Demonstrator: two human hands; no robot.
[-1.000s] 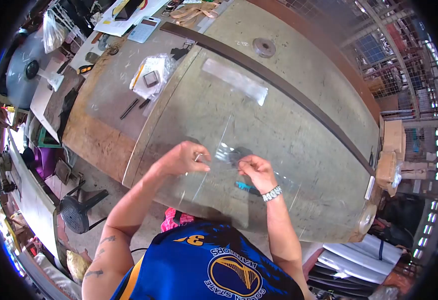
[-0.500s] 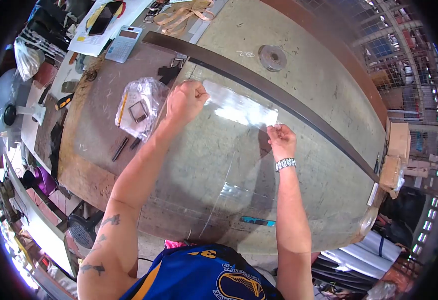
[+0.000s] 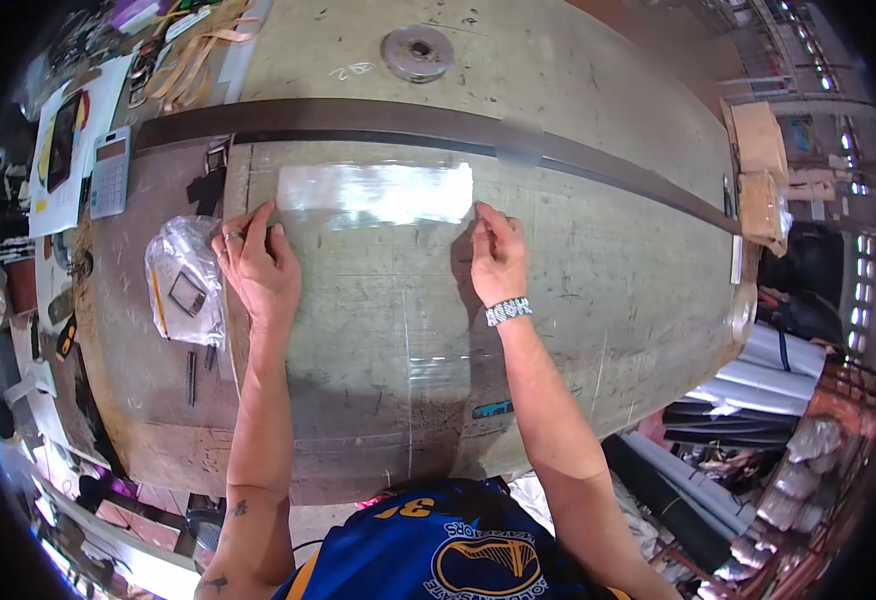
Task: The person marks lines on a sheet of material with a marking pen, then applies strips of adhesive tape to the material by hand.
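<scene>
A shiny strip of clear plastic film (image 3: pixel 373 195) lies on the worktable, its surface bright with glare. At its lower left corner is my left hand (image 3: pixel 258 265), its thumb apart from the forefinger and a ring on one finger. My right hand (image 3: pixel 500 255), with a patterned bracelet (image 3: pixel 508 311) at the wrist, is by the lower right corner, thumb and forefinger slightly apart. The fingertips reach the film's edges; whether they touch it is hard to see.
Beyond the film a long dark metal bar (image 3: pixel 358 118) crosses the worktable (image 3: pixel 358 310), with a tape roll (image 3: pixel 418 53) behind it. Leftward are a plastic bag with a buckle frame (image 3: pixel 187 292), a pen-like rod (image 3: pixel 192 378) and a calculator (image 3: pixel 111 172). Cardboard boxes (image 3: pixel 761 205) stand right.
My view has turned, so the film now appears level and farther left. Both hands have gone from pinching its ends to looser fingers at its lower corners.
</scene>
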